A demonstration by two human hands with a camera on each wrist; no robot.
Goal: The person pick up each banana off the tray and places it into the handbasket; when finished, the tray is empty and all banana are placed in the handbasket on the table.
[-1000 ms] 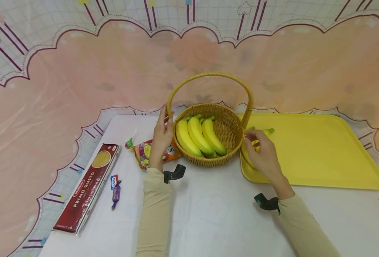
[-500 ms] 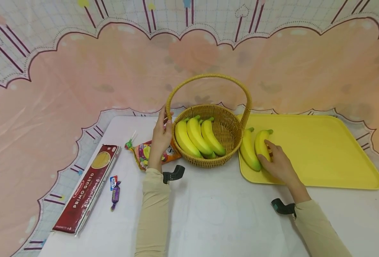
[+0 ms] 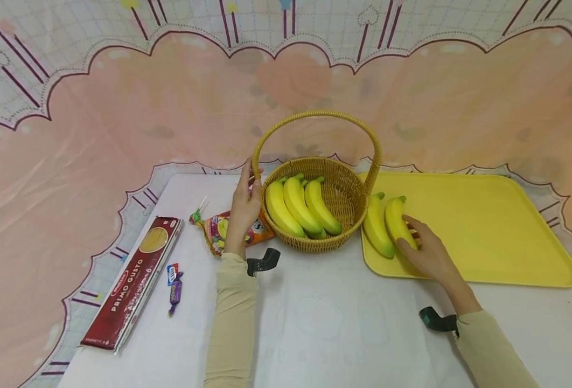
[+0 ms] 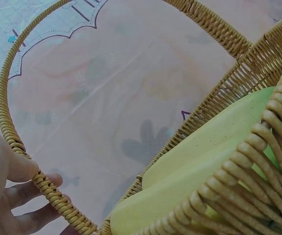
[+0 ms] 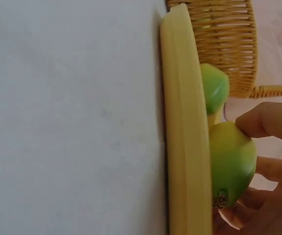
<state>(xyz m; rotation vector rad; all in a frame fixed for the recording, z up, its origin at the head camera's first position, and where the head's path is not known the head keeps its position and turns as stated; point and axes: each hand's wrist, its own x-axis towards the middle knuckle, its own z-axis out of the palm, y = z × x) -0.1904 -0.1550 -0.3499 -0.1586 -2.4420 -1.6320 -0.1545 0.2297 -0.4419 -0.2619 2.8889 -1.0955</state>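
Observation:
My left hand (image 3: 244, 210) holds the left side of the wicker basket's handle (image 4: 58, 200), thumb on one side and fingers on the other. Several yellow bananas (image 3: 293, 207) lie in the left part of the basket (image 3: 315, 246). On the yellow tray (image 3: 499, 231), my right hand (image 3: 430, 252) grips the lower part of a banana (image 3: 395, 218). In the right wrist view the thumb presses near that banana's green tip (image 5: 231, 161), with the fingers round its far side. Just left of it a second banana (image 3: 376, 229) lies on the tray, beside the basket.
An orange candy bag (image 3: 213, 231) lies partly under my left wrist, with a lollipop (image 3: 195, 216) beside it. Further left are a red spaghetti pack (image 3: 133, 285) and small wrapped candies (image 3: 175, 293). A patterned cloth (image 3: 194, 108) hangs behind the white table (image 3: 315, 323).
My right hand has moved right, from the banana nearest the basket to the other one on the tray. That banana has turned, its stem swinging left. My left hand stays on the handle.

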